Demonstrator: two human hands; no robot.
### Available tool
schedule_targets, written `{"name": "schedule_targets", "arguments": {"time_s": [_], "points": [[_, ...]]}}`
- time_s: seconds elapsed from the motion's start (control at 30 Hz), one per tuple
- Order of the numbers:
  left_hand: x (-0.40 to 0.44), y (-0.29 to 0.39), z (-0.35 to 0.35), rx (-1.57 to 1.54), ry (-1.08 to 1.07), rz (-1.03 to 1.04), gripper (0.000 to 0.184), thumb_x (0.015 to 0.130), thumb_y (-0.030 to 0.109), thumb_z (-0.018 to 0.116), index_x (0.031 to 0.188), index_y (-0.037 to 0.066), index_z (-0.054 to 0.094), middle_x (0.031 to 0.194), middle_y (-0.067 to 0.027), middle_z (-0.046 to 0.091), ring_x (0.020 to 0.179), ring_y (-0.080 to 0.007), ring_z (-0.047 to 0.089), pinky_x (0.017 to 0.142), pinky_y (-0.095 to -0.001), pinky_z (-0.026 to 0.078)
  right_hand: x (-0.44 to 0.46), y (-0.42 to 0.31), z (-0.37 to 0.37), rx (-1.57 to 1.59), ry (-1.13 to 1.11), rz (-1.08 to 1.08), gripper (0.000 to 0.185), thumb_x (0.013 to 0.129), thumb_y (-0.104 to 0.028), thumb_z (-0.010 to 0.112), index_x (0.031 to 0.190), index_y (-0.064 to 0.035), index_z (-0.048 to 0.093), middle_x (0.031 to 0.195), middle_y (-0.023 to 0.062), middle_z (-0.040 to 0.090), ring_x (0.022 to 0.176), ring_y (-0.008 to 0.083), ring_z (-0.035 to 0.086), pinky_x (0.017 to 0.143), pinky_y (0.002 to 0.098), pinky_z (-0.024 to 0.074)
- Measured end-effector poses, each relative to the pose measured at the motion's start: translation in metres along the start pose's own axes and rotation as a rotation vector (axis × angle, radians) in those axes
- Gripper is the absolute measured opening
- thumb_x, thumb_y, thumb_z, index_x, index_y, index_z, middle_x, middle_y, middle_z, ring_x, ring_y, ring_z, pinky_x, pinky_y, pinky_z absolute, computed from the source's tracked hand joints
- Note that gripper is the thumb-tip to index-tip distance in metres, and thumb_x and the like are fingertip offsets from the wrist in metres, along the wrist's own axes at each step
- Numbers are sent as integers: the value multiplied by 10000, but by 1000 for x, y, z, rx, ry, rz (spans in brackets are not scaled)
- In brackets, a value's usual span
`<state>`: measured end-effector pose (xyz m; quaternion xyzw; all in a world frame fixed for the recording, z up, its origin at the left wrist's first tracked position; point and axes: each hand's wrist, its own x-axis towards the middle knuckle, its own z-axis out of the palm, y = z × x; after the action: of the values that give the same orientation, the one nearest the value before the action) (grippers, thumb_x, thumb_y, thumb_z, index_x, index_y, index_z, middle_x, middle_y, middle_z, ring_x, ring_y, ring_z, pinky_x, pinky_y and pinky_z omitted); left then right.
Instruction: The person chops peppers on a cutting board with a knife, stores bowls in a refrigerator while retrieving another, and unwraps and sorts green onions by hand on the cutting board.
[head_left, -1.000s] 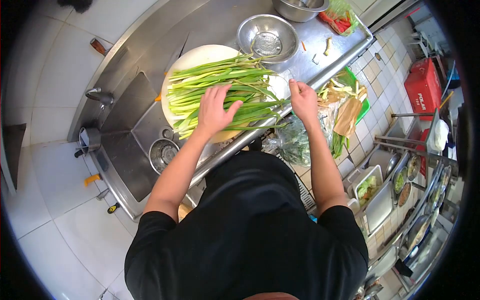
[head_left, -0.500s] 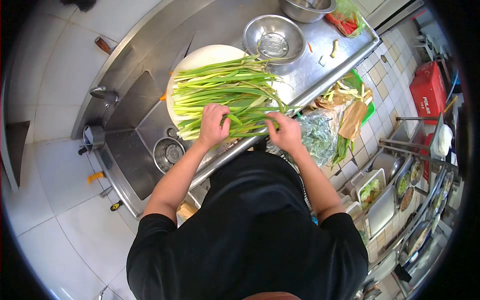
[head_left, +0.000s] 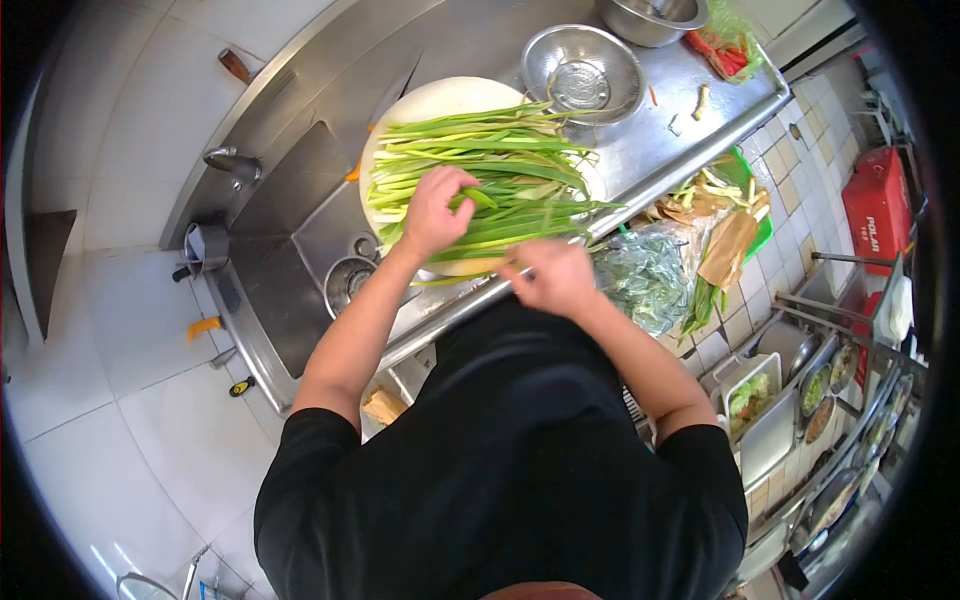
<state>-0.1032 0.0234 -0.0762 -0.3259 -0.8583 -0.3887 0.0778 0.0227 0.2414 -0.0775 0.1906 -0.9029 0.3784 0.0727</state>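
Note:
A thick layer of green onions [head_left: 480,160] lies across a round white cutting board [head_left: 440,97], pale ends towards the left and green tops towards the right. My left hand [head_left: 438,212] is closed over the near side of the pile, with a green leaf showing between thumb and fingers. Close to the counter's front edge, my right hand [head_left: 555,278] is just in front of the onion tops. Motion smears its fingers, so I cannot tell whether they hold anything.
A metal bowl [head_left: 540,68] stands behind the board, another bowl [head_left: 650,32] beyond it, and a bag of red peppers [head_left: 725,55] at the far end. Left is the sink [head_left: 285,190]. Below the counter's right side sits a green crate [head_left: 765,235] with scraps and plastic.
My right hand has moved away from the onion tops, towards my body and the counter edge. My left hand stays on the pile. The whole view has shifted slightly.

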Motion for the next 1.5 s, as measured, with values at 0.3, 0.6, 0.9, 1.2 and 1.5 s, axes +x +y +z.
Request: {"name": "schedule_targets", "arguments": {"time_s": [0.3,0.6,0.9,1.2,1.5], "points": [[-43,10,-42,64,62,114,278,740,212,862,842,69,645,817,-110,638,789,-332,608,749,-427,499,-8,-8,95,-241,-630,90,328,981,-343,606,919,-66,769,833,126,769,776,305,763,688,451,607],[-186,-17,-5,459,-394,-313,172,876,199,710,989,80,662,1062,-102,641,1087,-320,594,878,-470,511,0,2,97,-206,-520,126,247,918,-304,658,825,-120,793,773,139,754,735,309,757,664,451,606],[-123,43,-140,4,-690,-361,152,884,83,719,1035,66,721,950,-119,691,955,-337,646,852,-438,523,20,-68,-92,87,-574,178,261,909,-335,727,1091,-157,785,766,171,717,759,388,708,742,474,558],[-58,-2,-126,134,-250,-266,190,857,98,761,1042,56,759,1005,-90,733,1006,-293,655,912,-393,522,56,46,-127,-145,20,401,269,869,-239,749,1115,-133,754,862,207,728,829,363,725,763,459,558],[-29,25,-18,243,-33,25,413,810,317,833,1151,110,727,1245,-112,648,1170,-322,579,1061,-486,433,62,73,-51,-342,-263,257,164,842,-241,768,944,-118,727,913,117,734,864,337,718,751,469,568]]}}
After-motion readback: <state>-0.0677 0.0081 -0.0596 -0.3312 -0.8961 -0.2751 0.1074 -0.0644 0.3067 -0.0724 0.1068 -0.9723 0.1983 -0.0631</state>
